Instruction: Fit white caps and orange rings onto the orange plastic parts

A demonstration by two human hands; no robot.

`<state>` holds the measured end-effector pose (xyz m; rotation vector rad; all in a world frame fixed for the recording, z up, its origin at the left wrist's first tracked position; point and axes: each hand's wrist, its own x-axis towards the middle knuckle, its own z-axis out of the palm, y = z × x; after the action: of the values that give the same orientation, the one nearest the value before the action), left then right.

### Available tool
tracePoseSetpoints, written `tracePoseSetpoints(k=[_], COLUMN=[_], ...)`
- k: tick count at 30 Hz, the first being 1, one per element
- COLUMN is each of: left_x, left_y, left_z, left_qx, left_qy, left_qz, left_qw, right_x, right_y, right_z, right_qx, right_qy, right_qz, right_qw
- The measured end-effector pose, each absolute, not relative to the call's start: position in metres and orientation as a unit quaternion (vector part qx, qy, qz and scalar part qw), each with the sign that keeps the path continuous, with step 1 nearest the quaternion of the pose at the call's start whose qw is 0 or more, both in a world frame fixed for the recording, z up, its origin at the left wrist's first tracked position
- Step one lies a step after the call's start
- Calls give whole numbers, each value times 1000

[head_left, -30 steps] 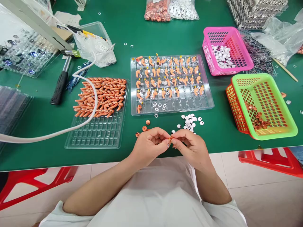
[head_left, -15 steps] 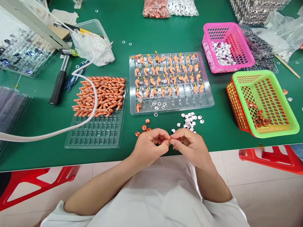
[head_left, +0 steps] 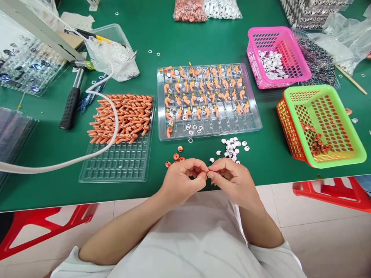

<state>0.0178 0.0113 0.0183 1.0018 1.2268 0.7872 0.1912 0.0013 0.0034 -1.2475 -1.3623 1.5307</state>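
My left hand (head_left: pixel 183 180) and my right hand (head_left: pixel 233 180) meet at the table's near edge, thumbs and forefingers pinched. Between their tips is a small copper-coloured part (head_left: pixel 206 173), mostly covered by the fingers. Beyond my left hand lie several round copper-coloured caps (head_left: pixel 176 156). Past my right hand is a loose cluster of small white discs (head_left: pixel 231 147), some with black marks. Farther out, a clear compartment tray (head_left: pixel 252 125) holds rows of curved orange earbud-like shells with yellow tips (head_left: pixel 193 100). A few white rings (head_left: pixel 194 127) lie in its front row.
On the left, another clear tray (head_left: pixel 116 173) carries stacked orange shells (head_left: pixel 124 116), with a white cable (head_left: pixel 116 119) crossing it. A hammer (head_left: pixel 71 104) lies beyond. At right stand a pink basket (head_left: pixel 253 73) of white discs and a green basket (head_left: pixel 358 135) with copper-coloured pieces.
Both hands stay pinched together in nearly the same place, with only slight finger movement around the small part. The whole view has shifted a little.
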Motion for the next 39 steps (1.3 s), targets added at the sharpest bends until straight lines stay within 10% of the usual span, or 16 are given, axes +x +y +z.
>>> tracePoseSetpoints(k=[39], left_x=[15], left_y=[13], left_z=[20], left_qx=[411], left_qy=[503], left_qz=[347], left_qw=[677], right_x=[186], right_y=[-1], right_z=[10], right_qx=[-558], right_qy=[-632], right_qz=[408], right_qw=[350])
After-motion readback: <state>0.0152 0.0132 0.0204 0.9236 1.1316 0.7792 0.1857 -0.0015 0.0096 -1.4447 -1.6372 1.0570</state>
